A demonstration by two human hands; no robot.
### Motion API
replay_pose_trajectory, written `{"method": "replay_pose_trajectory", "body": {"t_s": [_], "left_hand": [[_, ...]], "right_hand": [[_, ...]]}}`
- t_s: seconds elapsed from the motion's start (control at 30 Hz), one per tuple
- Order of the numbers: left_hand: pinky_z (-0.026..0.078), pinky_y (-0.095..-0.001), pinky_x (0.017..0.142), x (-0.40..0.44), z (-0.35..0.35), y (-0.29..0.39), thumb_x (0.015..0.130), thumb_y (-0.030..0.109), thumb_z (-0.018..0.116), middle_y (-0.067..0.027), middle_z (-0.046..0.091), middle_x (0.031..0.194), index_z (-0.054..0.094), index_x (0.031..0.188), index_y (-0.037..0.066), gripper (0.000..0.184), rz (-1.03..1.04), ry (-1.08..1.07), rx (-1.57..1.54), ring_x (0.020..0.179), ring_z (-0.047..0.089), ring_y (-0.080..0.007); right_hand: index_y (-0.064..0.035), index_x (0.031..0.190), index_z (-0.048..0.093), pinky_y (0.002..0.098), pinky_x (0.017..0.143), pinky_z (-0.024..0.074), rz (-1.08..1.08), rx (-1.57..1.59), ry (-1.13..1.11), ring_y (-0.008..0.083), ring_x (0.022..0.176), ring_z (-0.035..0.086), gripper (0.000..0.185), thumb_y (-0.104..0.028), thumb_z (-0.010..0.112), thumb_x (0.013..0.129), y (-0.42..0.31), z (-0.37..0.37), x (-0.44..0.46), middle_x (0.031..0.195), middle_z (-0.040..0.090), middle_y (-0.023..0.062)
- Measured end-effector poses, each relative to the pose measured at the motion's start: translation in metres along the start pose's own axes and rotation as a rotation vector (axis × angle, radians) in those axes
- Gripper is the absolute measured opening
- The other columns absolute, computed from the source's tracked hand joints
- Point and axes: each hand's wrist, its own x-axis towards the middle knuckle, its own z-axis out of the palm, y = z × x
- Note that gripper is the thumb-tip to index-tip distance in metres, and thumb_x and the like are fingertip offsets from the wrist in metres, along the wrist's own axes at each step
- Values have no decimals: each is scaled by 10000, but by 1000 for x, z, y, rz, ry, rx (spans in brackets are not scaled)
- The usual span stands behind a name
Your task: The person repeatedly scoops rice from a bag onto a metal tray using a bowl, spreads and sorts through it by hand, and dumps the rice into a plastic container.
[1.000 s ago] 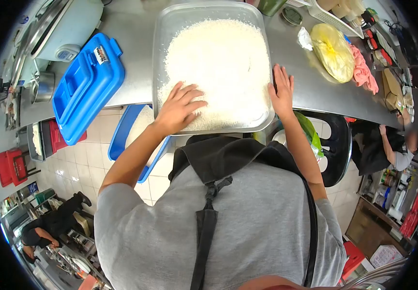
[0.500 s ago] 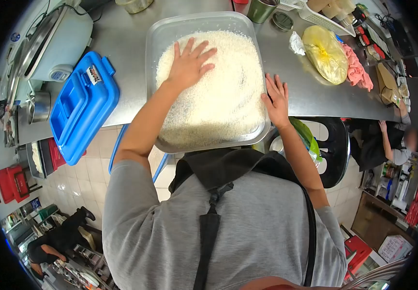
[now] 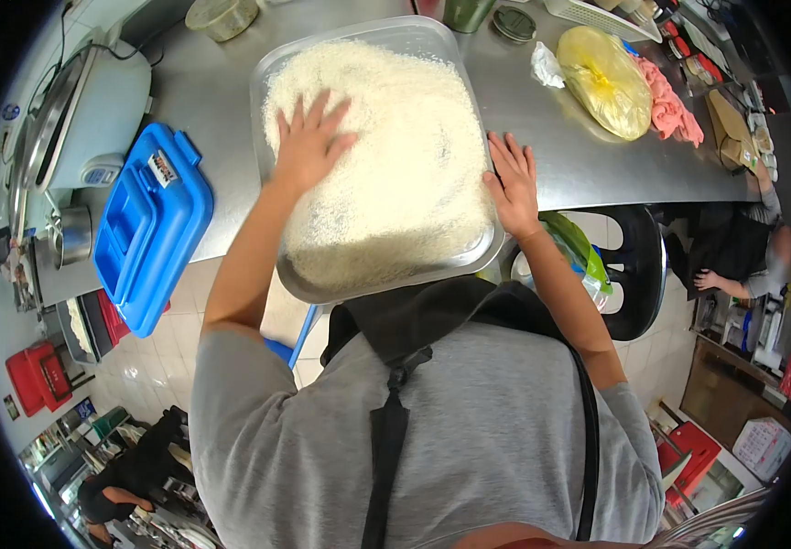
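A large metal tray (image 3: 267,87) sits at the near edge of the steel counter, holding a wide layer of white grains (image 3: 405,137) that look like rice. My left hand (image 3: 311,142) lies on the grains at the tray's left side, palm down with fingers spread. At the tray's right rim, my right hand (image 3: 513,183) rests with its fingers stretched out and holds nothing. The grains are thinner toward the tray's near and left sides, where some metal shows through.
A blue lid (image 3: 157,229) and a large rice cooker (image 3: 107,110) are on the left. To the right lie a yellow plastic bag (image 3: 603,82) and a pink cloth (image 3: 670,105). A black stool (image 3: 638,265) stands below the counter. Two other people are farther off.
Grains now reach farther into the tray's far left corner. My left hand has shifted left and nearer to me over them. My right hand stays at the right rim.
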Motion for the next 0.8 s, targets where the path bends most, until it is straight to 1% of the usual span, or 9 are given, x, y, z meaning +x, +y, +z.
{"method": "replay_pose_trajectory", "body": {"t_s": [0.1, 0.2, 0.27, 0.3, 0.33, 0.43, 0.6, 0.7, 0.8], "left_hand": [[44, -671, 1175, -29, -7, 38, 959, 663, 387, -113, 254, 1621, 403, 1511, 290, 667, 52, -48, 12, 1496, 138, -436], [40, -683, 1167, -31, -4, 69, 965, 639, 403, -93, 250, 1624, 405, 1510, 295, 645, 151, -7, -3, 1503, 140, -411], [34, -685, 1163, -17, -5, 86, 971, 588, 445, -62, 239, 1634, 380, 1523, 317, 619, 264, -19, -21, 1519, 123, -359], [62, -675, 1167, -6, -5, 93, 975, 555, 470, -48, 302, 1607, 421, 1499, 310, 580, 291, 22, -20, 1508, 176, -344], [62, -675, 1167, 7, 0, 97, 975, 555, 470, -48, 302, 1607, 421, 1499, 310, 580, 289, 25, -22, 1508, 176, -344], [115, -655, 1172, 53, 17, 100, 963, 546, 504, -68, 432, 1524, 531, 1416, 293, 519, 382, 89, -55, 1470, 266, -352], [111, -636, 1186, 117, 22, 97, 973, 580, 459, -72, 419, 1539, 519, 1426, 298, 538, 370, 12, 62, 1470, 282, -332], [83, -589, 1215, 139, 24, 82, 991, 606, 399, -42, 362, 1583, 465, 1464, 343, 545, 264, 1, 106, 1494, 245, -292], [95, -594, 1211, 139, 17, 52, 993, 588, 415, -38, 369, 1578, 470, 1457, 359, 520, 162, -3, 83, 1490, 256, -294]], "right_hand": [[-23, 1433, 479, 508, 1218, 100, -9, -5, 7, 327, 1471, 283, 513, -214, 516, 958, 1, 0, -1, 1532, 438, 85], [-20, 1426, 487, 512, 1217, 103, -11, 3, 13, 327, 1470, 285, 509, -212, 517, 955, 0, 1, 0, 1528, 444, 86], [-20, 1423, 491, 515, 1216, 104, -8, 5, 13, 327, 1470, 286, 508, -212, 517, 954, 1, 0, -1, 1526, 446, 87], [-20, 1420, 495, 515, 1216, 104, -11, 2, 8, 327, 1469, 288, 506, -212, 518, 953, 2, 1, -1, 1524, 450, 89], [-19, 1418, 499, 515, 1216, 105, -15, -2, 2, 326, 1468, 290, 504, -213, 520, 953, 2, 1, 0, 1521, 453, 90], [-21, 1415, 503, 513, 1216, 106, -11, 10, -1, 326, 1467, 295, 503, -216, 522, 952, 2, 0, 0, 1519, 455, 94], [-23, 1415, 503, 513, 1216, 108, -19, 15, -6, 329, 1464, 298, 504, -217, 522, 951, 2, -1, 0, 1519, 455, 95], [-25, 1416, 501, 514, 1216, 110, -19, 18, -1, 332, 1463, 300, 506, -218, 524, 950, 2, -2, 1, 1518, 455, 95], [-26, 1417, 498, 514, 1216, 111, -17, 25, 5, 334, 1460, 304, 506, -219, 525, 950, 0, -1, 1, 1516, 456, 96]]}}
